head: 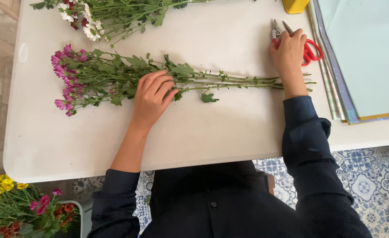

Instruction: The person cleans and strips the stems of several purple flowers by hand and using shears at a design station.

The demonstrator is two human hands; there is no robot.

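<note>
Flat on table: purple-flowered stems (115, 79), leafy; left hand (151, 97) grip pressing them, right hand (288, 50) grip clamped on red-handled shears (307, 49).

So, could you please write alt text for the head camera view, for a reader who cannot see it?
A person's left hand rests on a bunch of purple flowers lying on a white table, while the right hand grips red-handled shears near the stem ends. White flowers lie at the far edge; coloured paper sheets lie on the right.
</note>
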